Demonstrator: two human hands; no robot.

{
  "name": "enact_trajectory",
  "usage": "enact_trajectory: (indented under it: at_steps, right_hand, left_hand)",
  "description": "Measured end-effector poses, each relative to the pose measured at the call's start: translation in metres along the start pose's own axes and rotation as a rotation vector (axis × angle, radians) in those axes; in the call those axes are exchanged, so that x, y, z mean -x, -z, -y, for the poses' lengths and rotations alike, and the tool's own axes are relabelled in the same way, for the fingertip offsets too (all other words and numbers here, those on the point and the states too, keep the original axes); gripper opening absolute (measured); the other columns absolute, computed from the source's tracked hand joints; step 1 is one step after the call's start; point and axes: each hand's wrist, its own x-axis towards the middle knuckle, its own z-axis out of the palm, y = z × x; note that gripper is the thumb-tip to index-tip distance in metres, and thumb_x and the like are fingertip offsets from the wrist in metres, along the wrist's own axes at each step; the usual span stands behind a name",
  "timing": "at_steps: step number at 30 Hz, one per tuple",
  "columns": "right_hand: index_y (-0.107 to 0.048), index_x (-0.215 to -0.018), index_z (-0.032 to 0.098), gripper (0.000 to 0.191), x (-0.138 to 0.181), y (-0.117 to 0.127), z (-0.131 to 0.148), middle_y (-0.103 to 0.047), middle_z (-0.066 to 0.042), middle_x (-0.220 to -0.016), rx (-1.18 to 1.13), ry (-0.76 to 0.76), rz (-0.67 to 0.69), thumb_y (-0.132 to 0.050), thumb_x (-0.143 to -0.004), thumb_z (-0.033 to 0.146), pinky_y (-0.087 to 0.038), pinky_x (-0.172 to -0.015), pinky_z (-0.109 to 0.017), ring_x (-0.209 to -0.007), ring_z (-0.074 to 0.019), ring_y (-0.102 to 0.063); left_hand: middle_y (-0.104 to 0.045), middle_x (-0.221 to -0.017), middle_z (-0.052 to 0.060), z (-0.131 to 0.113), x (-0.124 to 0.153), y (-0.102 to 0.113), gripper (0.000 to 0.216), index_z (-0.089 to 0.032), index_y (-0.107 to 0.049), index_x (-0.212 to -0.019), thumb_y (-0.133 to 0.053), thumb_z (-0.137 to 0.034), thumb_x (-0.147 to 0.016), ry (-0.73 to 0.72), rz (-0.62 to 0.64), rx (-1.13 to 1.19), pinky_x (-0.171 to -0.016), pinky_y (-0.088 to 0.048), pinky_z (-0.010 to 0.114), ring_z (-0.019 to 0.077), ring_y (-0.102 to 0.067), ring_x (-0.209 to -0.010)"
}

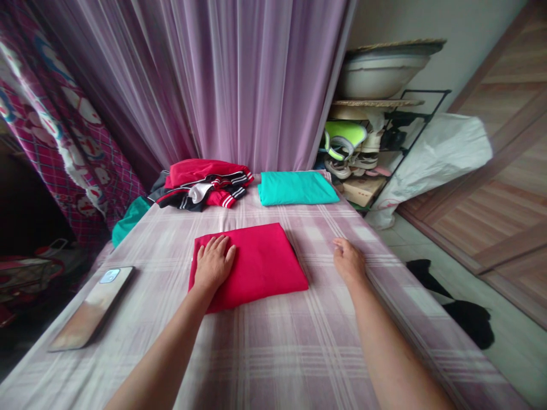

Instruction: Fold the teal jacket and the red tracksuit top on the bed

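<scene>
A red garment (256,262), folded into a flat rectangle, lies in the middle of the checked bed cover. My left hand (213,263) rests flat on its left part, fingers stretched out and pressing on the cloth. Off to the right, apart from the garment, my right hand (349,261) is over the bed cover with its fingers curled in; nothing shows in them. Behind the red garment is a folded teal cloth (297,188). Left of that cloth sits a loose heap of red and black clothes (200,182) with white stripes.
A phone (94,307) lies face down at the left on the checked cover (273,353). Purple curtains (239,85) hang behind. To the right stand a shoe rack (401,154) with a white basin (380,74) above, and a white sack (440,154). Dark cloth (465,319) lies on the floor.
</scene>
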Motion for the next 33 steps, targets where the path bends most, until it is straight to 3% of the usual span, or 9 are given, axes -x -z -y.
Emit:
enact_trajectory:
  at_steps: [33]
  right_hand:
    - [-0.07,-0.108,0.02,0.033,-0.002,0.0018,0.0,-0.076,-0.01,-0.112,0.032,-0.014,0.024,-0.05,-0.083,0.016,-0.05,-0.097,-0.039,-0.104,-0.025,-0.069]
  left_hand:
    - [-0.054,-0.15,0.007,-0.002,0.0002,0.0019,0.047,-0.022,-0.056,-0.14,-0.039,-0.041,-0.1,0.02,0.022,-0.007,-0.12,-0.028,0.054,0.0277,-0.04,-0.144]
